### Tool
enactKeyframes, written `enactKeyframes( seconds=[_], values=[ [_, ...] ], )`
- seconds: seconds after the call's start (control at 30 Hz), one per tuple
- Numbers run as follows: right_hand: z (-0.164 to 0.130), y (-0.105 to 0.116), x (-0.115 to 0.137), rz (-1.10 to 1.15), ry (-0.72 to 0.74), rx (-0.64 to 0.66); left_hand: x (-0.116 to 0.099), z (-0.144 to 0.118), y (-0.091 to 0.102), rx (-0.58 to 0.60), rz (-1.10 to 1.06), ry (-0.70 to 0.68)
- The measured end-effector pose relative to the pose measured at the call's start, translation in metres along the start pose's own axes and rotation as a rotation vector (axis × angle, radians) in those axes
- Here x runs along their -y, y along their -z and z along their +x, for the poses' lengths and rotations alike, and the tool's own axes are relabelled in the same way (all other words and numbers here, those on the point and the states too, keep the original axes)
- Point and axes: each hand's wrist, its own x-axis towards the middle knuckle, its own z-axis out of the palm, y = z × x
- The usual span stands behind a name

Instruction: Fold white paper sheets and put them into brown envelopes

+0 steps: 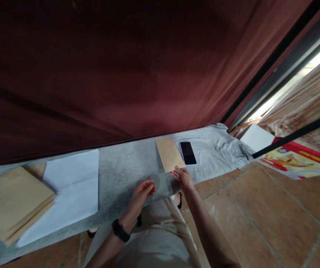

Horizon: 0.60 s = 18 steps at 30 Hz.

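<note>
Head view: right hand has the envelope pinched at its near edge, thumb on top, toward the right corner. Left hand is just left of it over the cloth, fingers curled in; can't tell if anything is pinched there. No contact between left hand and envelope.

Envelope sits over the cloth with the phone right beside it. Near corners almost meet; can't tell if they touch. Shadow along the envelope's left edge, so it may be slightly raised. Sheet and stack are well apart to the left, stack overlapping the sheet.

Handling notes, my read: keep the pinch light, thin paper likely creases at the corner. One-corner grip probably lets the far end droop or swing, so left fingers under the left edge would steady it. Stay clear of the phone on any sideways move. Cloth is rumpled toward the right end; flatter middle looks the better support.
</note>
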Motion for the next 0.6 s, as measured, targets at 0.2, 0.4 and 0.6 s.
enactKeyframes(
  seconds=[0.2, 0.4, 0.6],
  values=[
    [0.000, 0.006, -0.002, 0.011, -0.010, -0.011, 0.007, 0.000, 0.001, 0.000, 0.031, -0.048],
    [0.002, 0.013, -0.001, 0.008, -0.030, -0.008, 0.011, 0.001, 0.002, 0.012, 0.038, -0.052],
    [-0.002, 0.018, -0.001, 0.002, -0.055, 0.003, 0.014, 0.000, 0.006, 0.032, 0.040, -0.057]
  ],
)
